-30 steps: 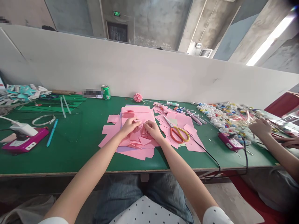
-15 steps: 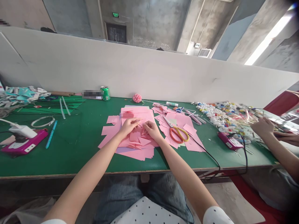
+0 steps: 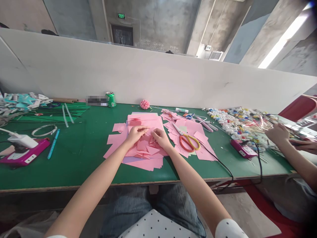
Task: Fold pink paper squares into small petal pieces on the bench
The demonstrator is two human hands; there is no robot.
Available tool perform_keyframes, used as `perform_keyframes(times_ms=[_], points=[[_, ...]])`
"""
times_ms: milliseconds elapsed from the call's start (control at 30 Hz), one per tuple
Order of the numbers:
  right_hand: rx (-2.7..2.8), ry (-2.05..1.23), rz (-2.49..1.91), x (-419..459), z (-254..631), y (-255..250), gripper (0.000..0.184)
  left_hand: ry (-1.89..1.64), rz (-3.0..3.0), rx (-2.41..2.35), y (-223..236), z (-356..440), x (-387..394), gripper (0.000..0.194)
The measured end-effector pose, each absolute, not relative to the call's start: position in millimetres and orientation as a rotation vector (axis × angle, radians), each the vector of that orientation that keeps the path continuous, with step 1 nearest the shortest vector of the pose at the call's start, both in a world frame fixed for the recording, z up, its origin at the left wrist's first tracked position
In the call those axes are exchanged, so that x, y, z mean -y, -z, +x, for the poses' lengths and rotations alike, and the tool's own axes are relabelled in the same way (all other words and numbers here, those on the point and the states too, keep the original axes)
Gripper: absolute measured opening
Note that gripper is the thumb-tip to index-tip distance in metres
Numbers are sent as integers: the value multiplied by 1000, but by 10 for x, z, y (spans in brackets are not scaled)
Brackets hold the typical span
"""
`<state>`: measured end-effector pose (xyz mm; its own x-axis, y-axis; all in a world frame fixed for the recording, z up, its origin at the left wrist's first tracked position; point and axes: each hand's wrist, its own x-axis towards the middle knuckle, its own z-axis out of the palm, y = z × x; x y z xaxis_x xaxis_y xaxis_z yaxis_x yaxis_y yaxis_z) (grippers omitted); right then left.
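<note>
With a pink paper piece (image 3: 149,131) apparently pinched between the fingers of the left hand (image 3: 135,134) and right hand (image 3: 160,137), its edges are best aligned before being pressed flat

Small pink paper pieces (image 3: 143,144) in a loose heap on larger sheets (image 3: 148,163)
</note>
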<state>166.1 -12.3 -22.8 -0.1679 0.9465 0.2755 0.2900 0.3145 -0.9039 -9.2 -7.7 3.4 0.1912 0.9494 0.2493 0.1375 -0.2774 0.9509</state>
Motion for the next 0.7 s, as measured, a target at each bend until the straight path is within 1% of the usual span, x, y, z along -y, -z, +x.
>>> perform_keyframes(times_ms=[133, 367, 533, 700], points=[[1684, -909, -1125, 104, 1657, 249, 28, -1201, 1588, -1071, -39, -99, 74, 37], [1628, -803, -1205, 92, 1649, 259, 29, -1177, 1556, -1064, 19, -96, 48, 42], [1650, -826, -1200, 116, 1636, 223, 31, -1194, 1551, -1055, 22, -117, 39, 41], [1705, -816, -1152, 131, 1656, 217, 27, -1184, 1554, -1043, 19, -128, 35, 41]])
